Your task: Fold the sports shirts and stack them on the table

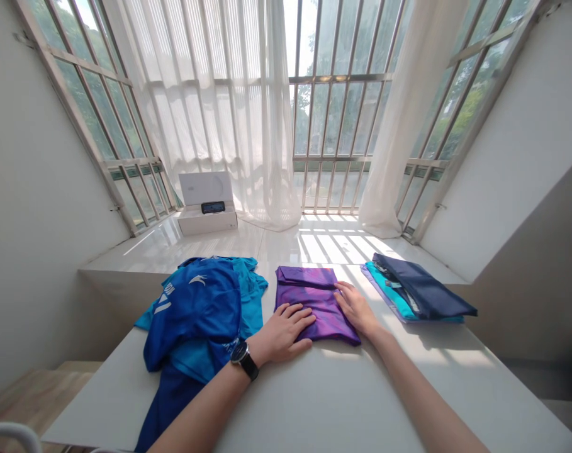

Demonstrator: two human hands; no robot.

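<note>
The room is bright, with a barred window (349, 119) and sheer white curtains (219, 107) behind a white surface (333, 402). At the left, on the sill (269, 242), there is an open white box (207, 222), and a small dark device (213, 207) is standing in it. Nearer, a loose heap of blue clothes (196, 308) lies on the surface, bearing some white prints. Next to it comes the left hand (283, 333), with a black watch (243, 360) at the wrist; it is laid flat, fingers a little spread, on the lower left part of a folded purple garment (321, 311). This garment lies in the middle of the surface, between the heap and a pile of folded clothes. The right hand (356, 308) rests at its right edge, fingers extended, not clenched. The two hands are apart from each other. Farthest right is the pile (418, 292), dark navy on top, turquoise and lilac below.
</note>
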